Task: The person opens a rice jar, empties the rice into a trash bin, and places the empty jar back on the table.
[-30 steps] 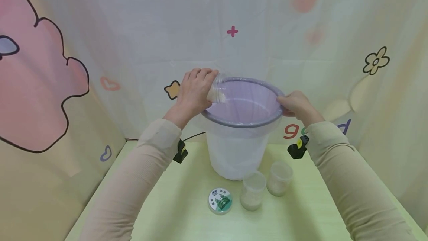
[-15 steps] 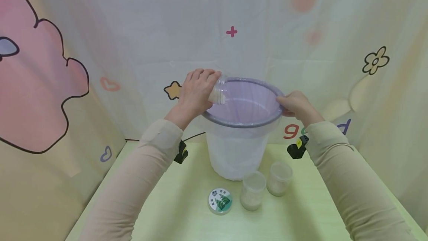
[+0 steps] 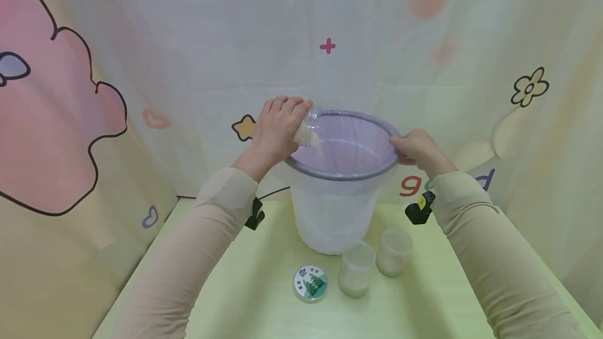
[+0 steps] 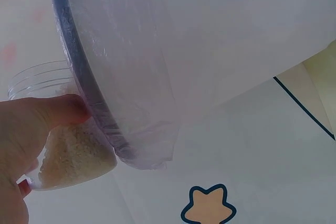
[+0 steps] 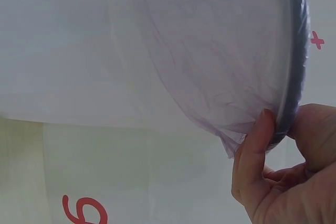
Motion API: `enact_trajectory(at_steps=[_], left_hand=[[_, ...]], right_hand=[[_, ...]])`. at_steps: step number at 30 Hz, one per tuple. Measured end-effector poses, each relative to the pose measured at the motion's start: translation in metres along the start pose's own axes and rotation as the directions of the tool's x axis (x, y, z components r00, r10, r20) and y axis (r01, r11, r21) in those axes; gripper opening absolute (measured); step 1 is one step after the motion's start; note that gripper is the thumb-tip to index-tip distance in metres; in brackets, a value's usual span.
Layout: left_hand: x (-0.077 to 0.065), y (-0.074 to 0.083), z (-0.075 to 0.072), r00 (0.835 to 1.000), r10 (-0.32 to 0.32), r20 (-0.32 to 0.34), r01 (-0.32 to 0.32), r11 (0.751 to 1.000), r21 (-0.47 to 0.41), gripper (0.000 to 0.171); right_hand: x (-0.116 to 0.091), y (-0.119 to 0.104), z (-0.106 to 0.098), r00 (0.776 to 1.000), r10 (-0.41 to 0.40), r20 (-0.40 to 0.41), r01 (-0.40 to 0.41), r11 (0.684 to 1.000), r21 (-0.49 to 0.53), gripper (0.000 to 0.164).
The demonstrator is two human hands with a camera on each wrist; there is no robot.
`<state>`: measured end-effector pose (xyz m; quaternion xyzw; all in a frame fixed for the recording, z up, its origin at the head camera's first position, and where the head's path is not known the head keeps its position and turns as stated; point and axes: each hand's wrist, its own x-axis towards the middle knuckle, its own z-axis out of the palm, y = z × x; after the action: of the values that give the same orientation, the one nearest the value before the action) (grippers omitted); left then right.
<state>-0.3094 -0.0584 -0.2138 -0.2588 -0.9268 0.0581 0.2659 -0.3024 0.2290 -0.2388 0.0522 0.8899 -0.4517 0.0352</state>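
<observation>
My left hand (image 3: 279,127) grips a clear plastic jar (image 4: 79,156) of pale, rice-like grains, tilted at the left rim of a white trash can (image 3: 334,213). Its open mouth leans over the can's inside, and grains lie along the jar's lower side. In the left wrist view the thumb crosses the jar right beside the rim. A thin lilac trash bag (image 5: 210,56) lines the can and folds over its grey rim (image 3: 346,176). On the opposite side my right hand (image 3: 416,146) pinches the rim and bag between thumb and fingers.
Two translucent cups (image 3: 357,271) with pale grains in the bottom stand before the can; the second cup (image 3: 394,252) is farther right. A round lid (image 3: 310,283) with a green leaf print lies left of them on the table (image 3: 235,297). A printed curtain (image 3: 212,41) hangs close behind.
The jar and left hand have shifted slightly right and the grains at the jar's mouth have changed shape. My right hand keeps its hold on the rim; the can stays put.
</observation>
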Motion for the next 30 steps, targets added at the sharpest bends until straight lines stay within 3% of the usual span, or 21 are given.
enact_trajectory(at_steps=[30], left_hand=[[0.0011, -0.0015, -0.0006, 0.999, 0.04, -0.003, -0.04, 0.998, 0.049, 0.083]], right_hand=[[0.002, 0.0021, -0.0012, 1.0, 0.002, 0.008, -0.003, 1.0, 0.026, 0.041]])
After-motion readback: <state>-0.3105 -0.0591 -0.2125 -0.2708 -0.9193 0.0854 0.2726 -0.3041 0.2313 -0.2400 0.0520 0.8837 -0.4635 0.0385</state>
